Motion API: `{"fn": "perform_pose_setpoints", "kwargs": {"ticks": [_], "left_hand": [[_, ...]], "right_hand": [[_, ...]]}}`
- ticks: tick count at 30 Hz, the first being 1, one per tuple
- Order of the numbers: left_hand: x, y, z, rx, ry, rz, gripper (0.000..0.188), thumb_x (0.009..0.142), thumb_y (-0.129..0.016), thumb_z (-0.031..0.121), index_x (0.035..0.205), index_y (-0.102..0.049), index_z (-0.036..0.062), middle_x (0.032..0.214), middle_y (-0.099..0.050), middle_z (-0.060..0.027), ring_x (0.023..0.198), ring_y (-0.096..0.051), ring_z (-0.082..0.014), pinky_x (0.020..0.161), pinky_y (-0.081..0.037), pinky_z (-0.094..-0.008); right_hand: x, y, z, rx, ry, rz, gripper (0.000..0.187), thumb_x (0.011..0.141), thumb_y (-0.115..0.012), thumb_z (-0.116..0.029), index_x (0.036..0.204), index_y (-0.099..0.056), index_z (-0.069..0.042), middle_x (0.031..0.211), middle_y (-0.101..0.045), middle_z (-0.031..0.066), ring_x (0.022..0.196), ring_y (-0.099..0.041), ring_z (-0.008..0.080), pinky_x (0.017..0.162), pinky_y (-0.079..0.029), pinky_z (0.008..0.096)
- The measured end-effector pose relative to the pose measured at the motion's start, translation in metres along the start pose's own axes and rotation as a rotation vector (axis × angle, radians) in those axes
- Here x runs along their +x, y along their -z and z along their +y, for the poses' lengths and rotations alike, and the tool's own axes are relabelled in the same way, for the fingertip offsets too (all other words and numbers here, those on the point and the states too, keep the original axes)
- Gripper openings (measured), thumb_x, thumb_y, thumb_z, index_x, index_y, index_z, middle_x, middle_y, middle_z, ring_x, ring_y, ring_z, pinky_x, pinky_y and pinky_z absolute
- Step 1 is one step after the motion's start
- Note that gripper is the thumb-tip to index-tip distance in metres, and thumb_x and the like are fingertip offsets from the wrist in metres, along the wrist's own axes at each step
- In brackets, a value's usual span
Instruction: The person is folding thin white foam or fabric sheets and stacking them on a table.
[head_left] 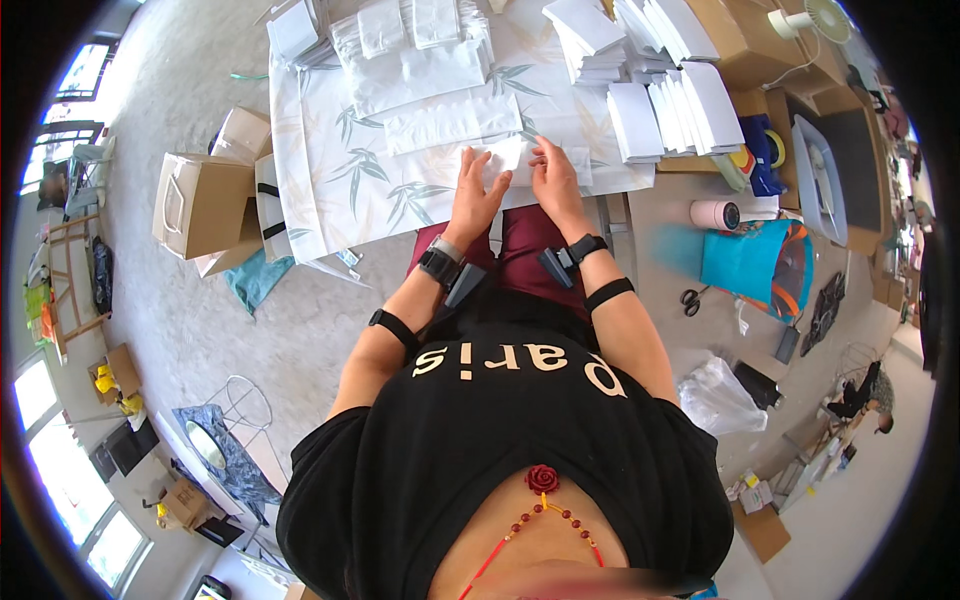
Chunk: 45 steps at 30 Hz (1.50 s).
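Beads and a dark red rose pendant (543, 480) hung at the neck of a black T-shirt (490, 440), nearest the camera. Past it, both forearms reached over maroon trousers (545, 240) toward the table, each with dark straps at the wrist and higher up. The left hand (478, 200) had its fingers bent and parted at the left side of a small white piece (505, 155); whether they pinched it I could not tell. The right hand (557, 188) was loosely open, thumb and forefinger apart, just beside the piece's right side (contact there was not clear either). The white piece thus lay between the two hands, near the front edge of a table covered with a leaf-printed cloth (310, 165).

Just beyond the fingertips stretched a pale, crinkled strip (455, 123), and behind that a pile of clear and white bags (420, 78). White stacks (690, 112) stood at the table's right, close to cardboard boxes.

Lower down, on the floor, a brown carton (203, 207) sat left of the table, while a pair of scissors (690, 301) and a blue bag with orange trim (748, 265) lay on the right. Farther off, at the right rim, another person (878, 392) was bent forward; windows (60, 470) lined the far left wall.
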<state>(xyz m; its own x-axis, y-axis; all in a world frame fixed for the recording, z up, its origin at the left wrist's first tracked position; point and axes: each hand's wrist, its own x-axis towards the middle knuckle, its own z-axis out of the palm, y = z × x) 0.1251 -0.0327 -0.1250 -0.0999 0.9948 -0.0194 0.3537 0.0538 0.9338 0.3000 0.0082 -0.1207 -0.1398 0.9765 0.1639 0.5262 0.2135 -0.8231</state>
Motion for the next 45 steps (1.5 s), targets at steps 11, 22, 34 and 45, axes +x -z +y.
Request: {"fn": "perform_pose_setpoints", "kwargs": {"ticks": [11, 22, 34, 45], "left_hand": [[-0.001, 0.005, -0.001, 0.073, 0.048, -0.067, 0.062, 0.103, -0.062, 0.035, 0.144, -0.051, -0.0104, 0.163, -0.024, -0.0362, 0.155, -0.023, -0.0434, 0.124, -0.025, -0.0439], [0.086, 0.022, 0.007, 0.390, -0.347, 0.177, 0.024, 0.087, -0.067, 0.008, 0.110, -0.068, 0.0006, 0.106, -0.066, -0.0177, 0.104, -0.063, -0.0368, 0.090, -0.053, -0.0464], [0.135, -0.001, -0.018, 0.761, -0.320, -0.070, 0.012, 0.086, -0.065, 0.017, 0.090, -0.066, 0.0055, 0.095, -0.069, -0.0153, 0.094, -0.067, -0.0360, 0.083, -0.055, -0.0467], [0.134, 0.003, -0.008, 0.800, -0.394, -0.194, 0.016, 0.086, -0.064, 0.019, 0.094, -0.065, 0.0050, 0.096, -0.069, -0.0158, 0.096, -0.068, -0.0362, 0.082, -0.056, -0.0477]], "right_hand": [[0.005, -0.017, -0.041, -0.086, 0.303, -0.044, 0.023, 0.085, -0.061, 0.006, 0.107, -0.064, 0.000, 0.115, -0.063, 0.0172, 0.109, -0.060, 0.0372, 0.094, -0.050, 0.0454], [0.002, -0.034, -0.017, -0.189, 0.309, -0.130, 0.023, 0.082, -0.067, 0.001, 0.105, -0.067, -0.002, 0.115, -0.063, 0.0161, 0.108, -0.059, 0.0377, 0.096, -0.050, 0.0446], [0.004, -0.032, -0.010, -0.198, 0.273, -0.162, 0.026, 0.081, -0.070, -0.001, 0.107, -0.069, -0.002, 0.116, -0.062, 0.0169, 0.111, -0.059, 0.0370, 0.100, -0.050, 0.0447], [0.003, -0.032, -0.007, -0.207, 0.272, -0.141, 0.021, 0.083, -0.069, -0.005, 0.104, -0.070, -0.001, 0.117, -0.062, 0.0166, 0.111, -0.058, 0.0373, 0.100, -0.050, 0.0446]]}}
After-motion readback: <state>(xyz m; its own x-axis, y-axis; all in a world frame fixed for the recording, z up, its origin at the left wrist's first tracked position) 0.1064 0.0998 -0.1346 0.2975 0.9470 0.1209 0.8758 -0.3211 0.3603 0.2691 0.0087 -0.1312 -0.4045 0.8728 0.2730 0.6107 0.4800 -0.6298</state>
